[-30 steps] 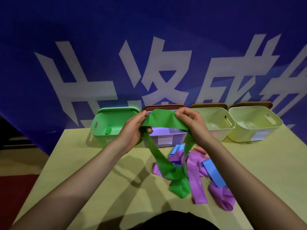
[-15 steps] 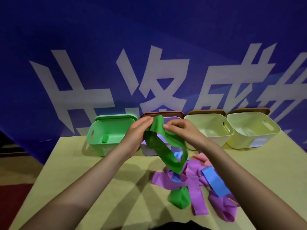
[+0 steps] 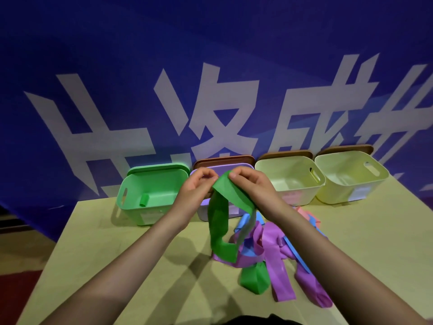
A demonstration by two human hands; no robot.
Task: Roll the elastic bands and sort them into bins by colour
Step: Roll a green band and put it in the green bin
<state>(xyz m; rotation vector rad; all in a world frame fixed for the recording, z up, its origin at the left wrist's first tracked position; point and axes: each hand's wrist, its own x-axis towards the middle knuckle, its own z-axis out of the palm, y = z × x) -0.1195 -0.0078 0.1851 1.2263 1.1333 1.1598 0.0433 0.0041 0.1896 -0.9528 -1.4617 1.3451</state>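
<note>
Both hands were up in front of the bins, left hand [image 3: 199, 188] and right hand [image 3: 251, 184], fingers pinched tight on the top end of a green band [image 3: 219, 221]. The rest of it hung down in a loop, its lower end lying on the pile [image 3: 269, 249] on the counter [image 3: 117, 254].

Looked to me like the roll was only just getting started. My take for doing it well: keep the edges lined up on the first turn, hold light tension so the hanging part doesn't twist, and lift it free of the pile so it doesn't drag other bands along.

Count: four bins in a row at the back, a green bin [image 3: 152, 195], a purple bin [image 3: 225, 170] mostly hidden behind the hands, and two pale yellowish ones [image 3: 290, 184] [image 3: 351, 177]. One rolled green band [image 3: 144, 200] sat in the green bin. In the pile there was one more green band, several purple and at least a couple of blue, plus something pink, too tangled to count exactly.
</note>
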